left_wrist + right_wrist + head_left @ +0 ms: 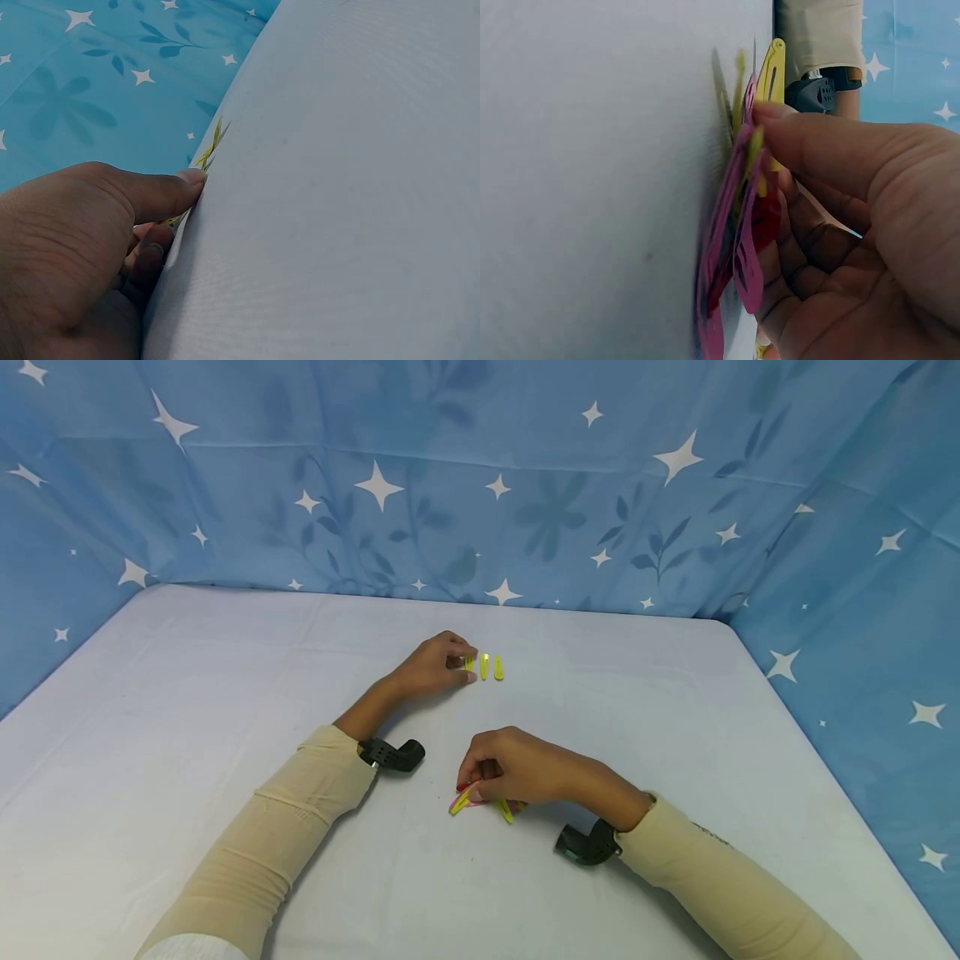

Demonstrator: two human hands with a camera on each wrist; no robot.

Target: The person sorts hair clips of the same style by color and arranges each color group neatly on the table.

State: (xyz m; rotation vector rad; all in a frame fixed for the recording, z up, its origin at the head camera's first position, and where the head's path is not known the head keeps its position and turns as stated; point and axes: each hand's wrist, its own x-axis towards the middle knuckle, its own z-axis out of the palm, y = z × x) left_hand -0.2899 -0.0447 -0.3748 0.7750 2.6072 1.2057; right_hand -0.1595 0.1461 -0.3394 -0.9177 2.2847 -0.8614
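These hair clips (499, 668) look light, stiff and slick, best taken mid-length; the right fingers (470, 762) pinch a yellow one (773, 71), but whether the left fingers (461, 650) grip, I can't tell.

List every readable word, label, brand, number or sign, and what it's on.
No text can be read.
Right sleeve: dark marking, possibly lettering, too small to read.
Yellow clips: no legible text.
Blue backdrop: star and leaf pattern, no visible lettering.
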